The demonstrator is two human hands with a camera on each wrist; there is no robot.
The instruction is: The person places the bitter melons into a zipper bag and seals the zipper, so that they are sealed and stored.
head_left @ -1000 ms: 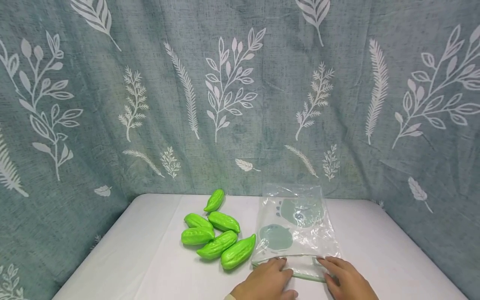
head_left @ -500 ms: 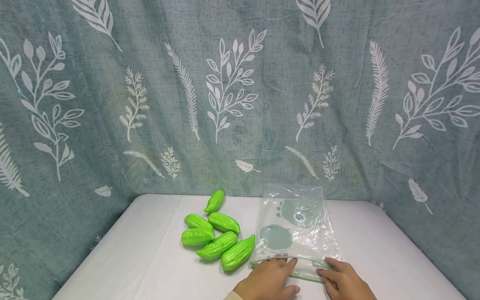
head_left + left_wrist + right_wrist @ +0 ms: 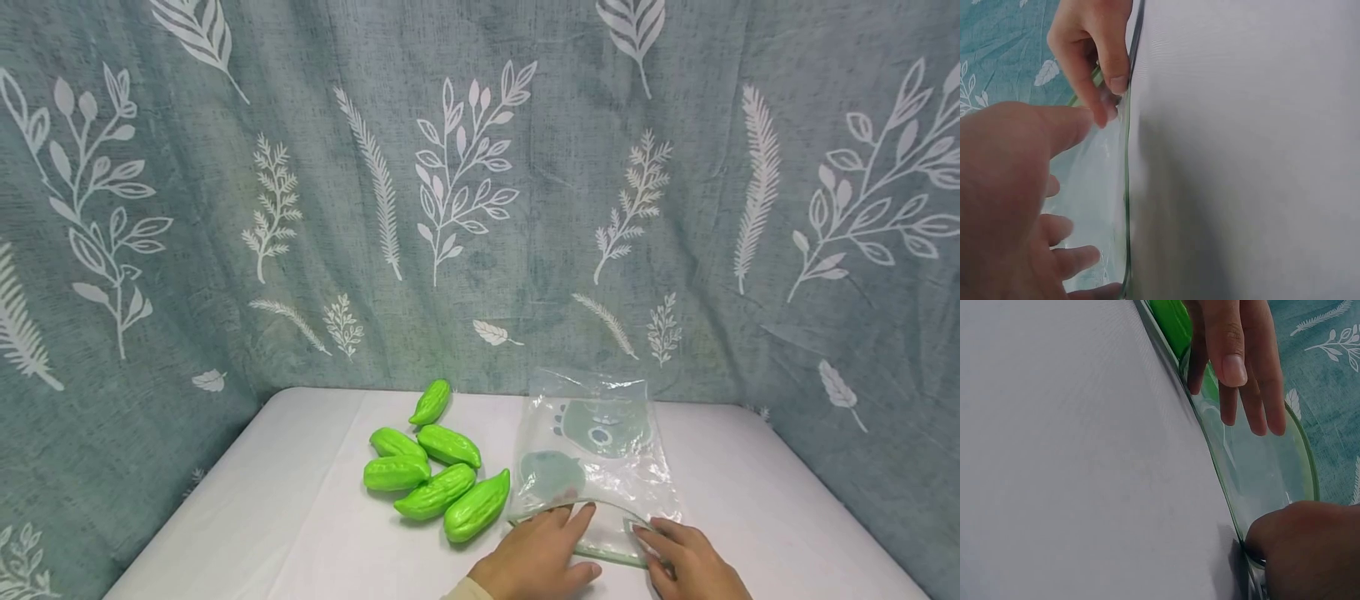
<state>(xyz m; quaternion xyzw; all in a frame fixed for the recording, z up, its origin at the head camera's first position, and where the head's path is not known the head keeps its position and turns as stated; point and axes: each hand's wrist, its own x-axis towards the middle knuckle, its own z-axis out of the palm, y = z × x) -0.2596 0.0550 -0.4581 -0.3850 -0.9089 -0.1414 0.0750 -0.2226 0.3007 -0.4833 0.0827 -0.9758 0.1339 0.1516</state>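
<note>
A clear zip bag (image 3: 611, 433) with pale green animal prints lies flat, its green-edged mouth toward me. At the mouth's left part, my left hand (image 3: 536, 554) has its fingers fairly straight. In the right wrist view these left-hand fingers (image 3: 1252, 403) reach into the raised opening, thumb apart. My right hand (image 3: 692, 560) pinches the bag's edge near the right corner, thumb and forefinger together in the left wrist view. The opening bows up between the two hands. Left of the bag lie several bright green bitter melons (image 3: 476, 507), the nearest one close to its edge.
A white cloth covers the table (image 3: 322, 517). Behind and at both sides hangs a blue-green curtain (image 3: 480, 208) with white leaf prints. The bag's far end reaches the table's back edge.
The upper lip of the bag's mouth has risen and bowed away from the lower one. My left fingers have slid slightly forward into the gap; the right hand has shifted its hold on the edge.
</note>
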